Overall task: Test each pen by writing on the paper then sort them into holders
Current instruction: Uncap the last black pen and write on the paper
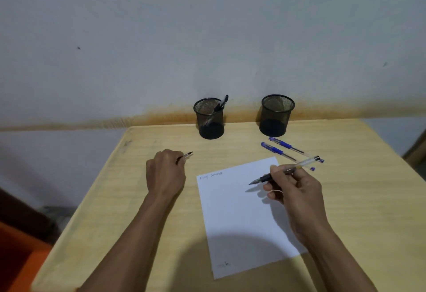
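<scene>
Toward the left edge of the pale wooden table [161, 257], the left hand [166, 174] is closed in a loose fist around a small clear pen cap [187, 154], whose dark tip pokes out past the fingers [178, 156]. Behind it, near the back edge, a black mesh pen holder [209, 118] is seen with one black-capped pen [220, 103] leaning inside. The white sheet of paper [242, 222] lies in the middle of the table, a faint line of writing near its top left corner. Above its upper right part, the uncapped clear-barrelled pen [285, 171] is pinched in a writing grip by the fingers [275, 169] of the right hand [297, 190] — the tip is lifted slightly, a shadow falling beneath it. Further back, a second black mesh holder [275, 116] stands, apparently empty. In front of it, two blue-capped pens [280, 148] lie side by side, untested.

For a good test, the tip should be lowered onto blank paper below the existing writing and drawn with light, steady pressure — the sheet could be steadied by the left hand so it cannot slide. The cap should be kept ready for refitting.
</scene>
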